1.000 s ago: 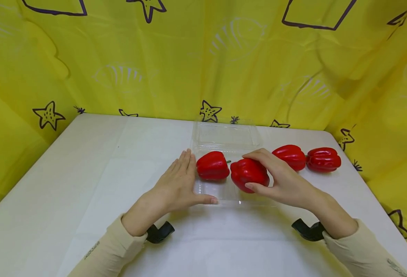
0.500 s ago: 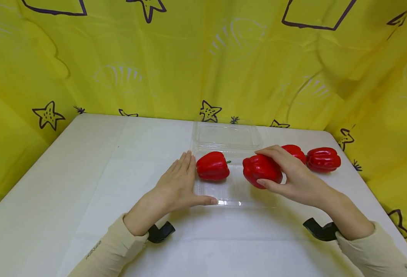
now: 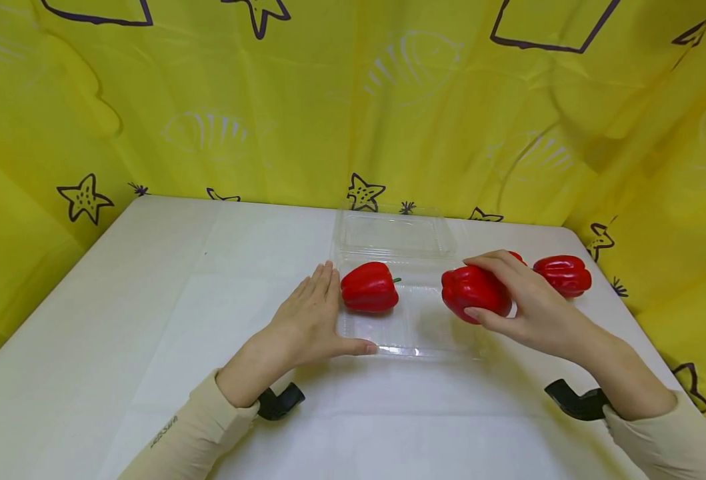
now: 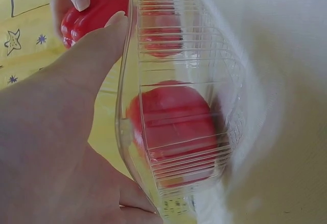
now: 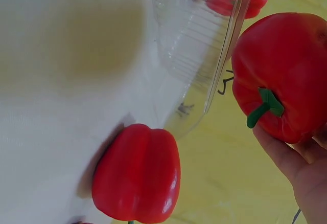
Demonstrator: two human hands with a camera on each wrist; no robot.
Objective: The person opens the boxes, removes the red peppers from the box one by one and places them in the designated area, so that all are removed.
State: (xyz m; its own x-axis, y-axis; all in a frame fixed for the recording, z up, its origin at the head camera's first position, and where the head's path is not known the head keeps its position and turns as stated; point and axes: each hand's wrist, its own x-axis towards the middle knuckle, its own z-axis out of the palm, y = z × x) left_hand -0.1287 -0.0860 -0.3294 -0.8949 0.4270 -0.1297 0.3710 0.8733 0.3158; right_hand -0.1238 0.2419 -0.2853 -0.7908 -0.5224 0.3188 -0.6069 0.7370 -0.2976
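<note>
My right hand (image 3: pixel 529 310) grips a red bell pepper (image 3: pixel 475 293) above the right end of a clear plastic clamshell box (image 3: pixel 413 333). In the right wrist view this pepper (image 5: pixel 283 70) shows its green stem and hangs beside the box's rim. My left hand (image 3: pixel 307 317) lies with straight fingers along the box's left side, its thumb at the near edge; the left wrist view shows that thumb over the rim. Inside the box, at the left, a second red bell pepper (image 3: pixel 369 287) lies on its side, its stem pointing right.
The box's lid (image 3: pixel 391 233) lies folded back toward the yellow curtain (image 3: pixel 305 100). Another red bell pepper (image 3: pixel 563 275) lies on the white table (image 3: pixel 209 333) at the right, and one more is mostly hidden behind my right hand. Black wrist mounts (image 3: pixel 281 402) stick out below both wrists.
My right hand has moved to the right with its bell pepper, away from the pepper in the box, and now covers most of one table pepper. My left hand has stayed in place.
</note>
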